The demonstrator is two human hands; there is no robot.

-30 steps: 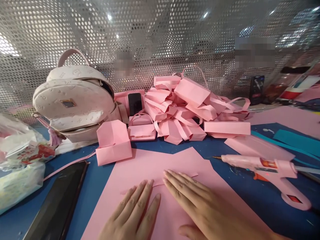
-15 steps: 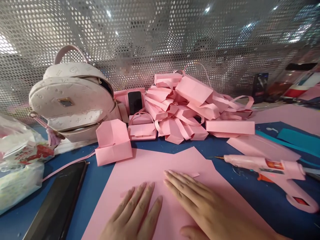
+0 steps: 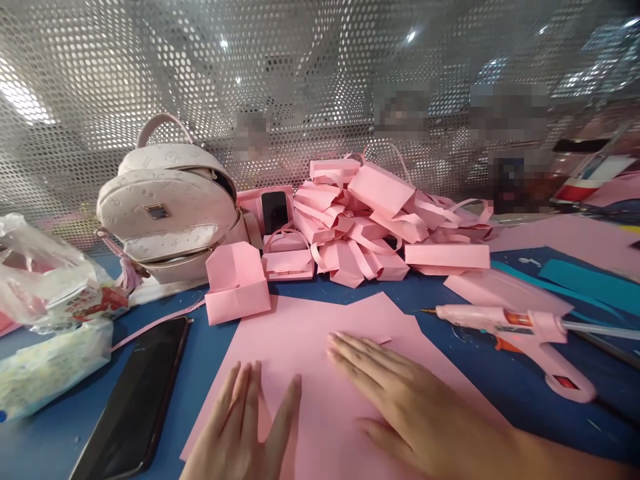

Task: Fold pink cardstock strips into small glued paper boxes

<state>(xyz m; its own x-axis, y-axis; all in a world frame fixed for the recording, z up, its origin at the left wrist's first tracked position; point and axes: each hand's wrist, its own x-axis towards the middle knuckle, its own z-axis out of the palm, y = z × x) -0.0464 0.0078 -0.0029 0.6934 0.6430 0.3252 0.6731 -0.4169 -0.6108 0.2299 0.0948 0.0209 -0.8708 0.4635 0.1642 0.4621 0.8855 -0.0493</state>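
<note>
Fingers: both hands' straight, gripping nothing.
Left hand (image 3: 240, 427): flat on pink paper sheet (image 3: 310, 333).
Right hand (image 3: 400, 407): palm-down, pressing sheet.

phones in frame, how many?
2. One phone lies flat on the blue table, left of the left hand. A second phone stands at the back beside the backpack. More may be hidden under the paper pile.
</note>
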